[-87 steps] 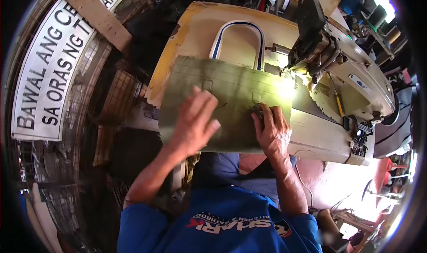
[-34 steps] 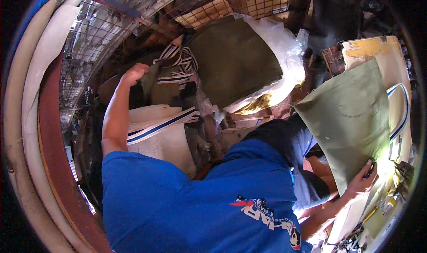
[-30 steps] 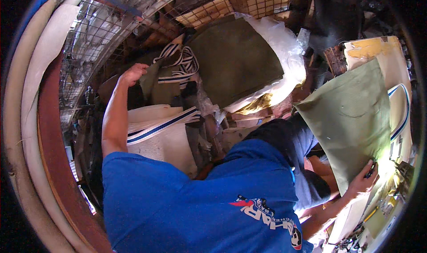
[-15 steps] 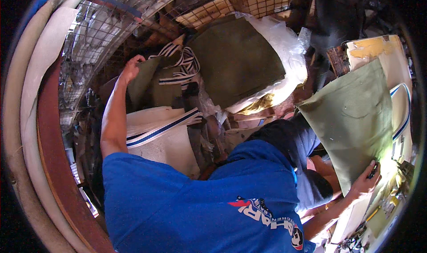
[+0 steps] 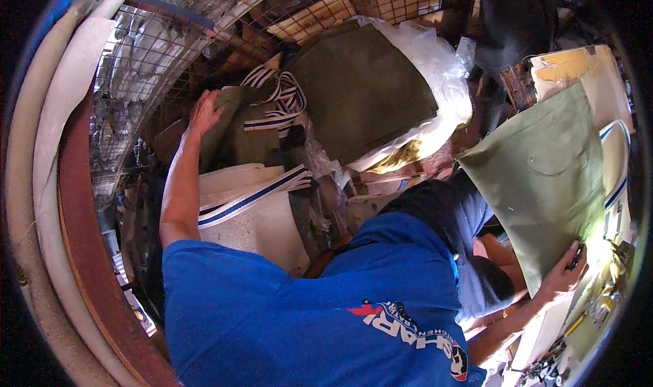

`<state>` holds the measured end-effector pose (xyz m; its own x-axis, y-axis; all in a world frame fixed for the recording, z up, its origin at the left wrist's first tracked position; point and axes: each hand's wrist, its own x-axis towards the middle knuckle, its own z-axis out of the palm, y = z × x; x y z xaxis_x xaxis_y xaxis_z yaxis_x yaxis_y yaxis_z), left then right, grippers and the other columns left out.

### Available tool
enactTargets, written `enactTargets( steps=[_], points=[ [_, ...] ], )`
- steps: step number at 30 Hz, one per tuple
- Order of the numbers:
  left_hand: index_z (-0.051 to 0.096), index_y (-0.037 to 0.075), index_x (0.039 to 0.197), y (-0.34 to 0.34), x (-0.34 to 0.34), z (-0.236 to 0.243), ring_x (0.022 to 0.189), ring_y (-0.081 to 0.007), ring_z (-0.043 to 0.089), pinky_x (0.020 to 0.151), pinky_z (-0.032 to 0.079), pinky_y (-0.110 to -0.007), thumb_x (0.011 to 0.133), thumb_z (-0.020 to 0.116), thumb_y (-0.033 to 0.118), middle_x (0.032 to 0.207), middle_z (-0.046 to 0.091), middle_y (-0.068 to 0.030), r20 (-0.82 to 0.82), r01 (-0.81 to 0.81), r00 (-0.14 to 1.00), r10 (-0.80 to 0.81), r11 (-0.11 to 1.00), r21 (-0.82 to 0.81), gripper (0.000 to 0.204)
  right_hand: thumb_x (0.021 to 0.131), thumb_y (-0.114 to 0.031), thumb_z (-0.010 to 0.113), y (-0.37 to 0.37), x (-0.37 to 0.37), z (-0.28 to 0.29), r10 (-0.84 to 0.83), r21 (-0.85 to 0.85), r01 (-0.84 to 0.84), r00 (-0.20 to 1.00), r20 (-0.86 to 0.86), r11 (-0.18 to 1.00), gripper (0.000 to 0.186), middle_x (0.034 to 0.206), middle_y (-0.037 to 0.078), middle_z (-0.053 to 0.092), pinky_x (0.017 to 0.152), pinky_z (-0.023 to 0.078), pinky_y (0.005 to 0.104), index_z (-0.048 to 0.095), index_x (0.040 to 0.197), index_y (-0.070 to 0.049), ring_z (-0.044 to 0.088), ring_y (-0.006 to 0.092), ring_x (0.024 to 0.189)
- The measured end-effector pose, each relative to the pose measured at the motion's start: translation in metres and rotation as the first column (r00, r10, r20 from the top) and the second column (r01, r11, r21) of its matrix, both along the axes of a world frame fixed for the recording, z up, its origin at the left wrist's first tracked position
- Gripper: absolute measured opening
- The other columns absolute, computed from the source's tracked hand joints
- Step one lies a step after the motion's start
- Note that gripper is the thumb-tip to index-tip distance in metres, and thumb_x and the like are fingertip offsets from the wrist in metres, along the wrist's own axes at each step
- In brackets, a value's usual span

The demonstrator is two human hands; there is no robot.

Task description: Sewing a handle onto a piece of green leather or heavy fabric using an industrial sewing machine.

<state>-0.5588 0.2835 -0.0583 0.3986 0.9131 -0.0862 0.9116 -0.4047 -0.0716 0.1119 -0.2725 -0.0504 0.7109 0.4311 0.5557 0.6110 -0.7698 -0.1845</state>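
Observation:
Out to the left, my left hand (image 5: 204,115) grips the edge of an olive fabric piece (image 5: 228,105), beside looped navy-and-white webbing straps (image 5: 275,115). A larger stack of olive fabric (image 5: 360,88) rests on crumpled clear plastic (image 5: 449,105). At the far right my right hand (image 5: 566,270) is closed on a small dark object (image 5: 577,256), too small to make out, at the lit lower corner of a lighter olive panel (image 5: 534,176). A striped strap handle (image 5: 615,162) shows beyond that panel's right side.
Long fabric rolls (image 5: 41,156) and a reddish board (image 5: 88,244) line the left edge. Wire mesh (image 5: 156,54) runs behind. Cream sheets with more straps (image 5: 252,224) lie below my left hand. A worn yellowed table board (image 5: 571,71) is at right, my legs (image 5: 435,203) beside it.
The view has swung left from the sewing machine. My left hand left the panel for the left-hand pile and has since shifted slightly there with the fabric. My right hand remains at the panel.

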Motion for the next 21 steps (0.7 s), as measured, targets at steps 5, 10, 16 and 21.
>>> enactTargets(
  steps=[5,10,16,21],
  points=[
    [0.056,0.007,0.116,0.009,-0.023,-0.01,0.112,-0.0378,0.056,0.094,0.045,-0.044,0.077,0.066,0.008,0.114,0.058,-0.0177,0.135,0.021,0.991,-0.021,1.0,-0.002,0.041,0.093,-0.031,0.067,0.002,-0.003,0.002,-0.012,-0.018,0.013,0.999,0.031,1.0,0.031,0.094,0.016,0.068,0.067,0.053,0.0394,0.07,0.109,-0.004,0.066,0.0305,0.08],
    [0.061,0.005,0.109,0.01,-0.011,-0.007,0.105,-0.038,0.058,0.092,0.046,-0.045,0.081,0.066,0.009,0.105,0.059,-0.0182,0.141,0.008,0.99,-0.013,0.999,0.039,0.029,0.094,-0.029,0.066,-0.003,-0.001,-0.001,-0.036,-0.022,0.035,0.999,-0.012,0.999,0.032,0.097,0.017,0.067,0.07,0.053,0.0407,0.068,0.112,-0.003,0.066,0.0305,0.083],
    [0.073,0.004,0.095,0.018,-0.008,0.008,0.099,-0.0378,0.061,0.089,0.048,-0.044,0.086,0.062,0.014,0.097,0.063,-0.0199,0.139,0.038,0.989,-0.053,0.993,0.109,0.017,0.094,-0.029,0.066,0.0,0.0,-0.002,-0.004,0.012,0.004,1.0,-0.005,1.0,0.032,0.095,0.017,0.067,0.068,0.054,0.0406,0.068,0.111,-0.003,0.066,0.0303,0.081],
    [0.074,0.003,0.097,0.018,0.012,0.026,0.096,-0.0358,0.067,0.086,0.051,-0.041,0.084,0.066,0.022,0.097,0.07,-0.0215,0.015,-0.178,0.983,0.181,0.98,-0.091,0.025,0.094,-0.03,0.066,-0.001,0.0,-0.001,-0.016,0.007,0.016,1.0,-0.019,1.0,0.032,0.095,0.016,0.067,0.068,0.054,0.0402,0.069,0.112,-0.003,0.067,0.0299,0.081]
  ],
)
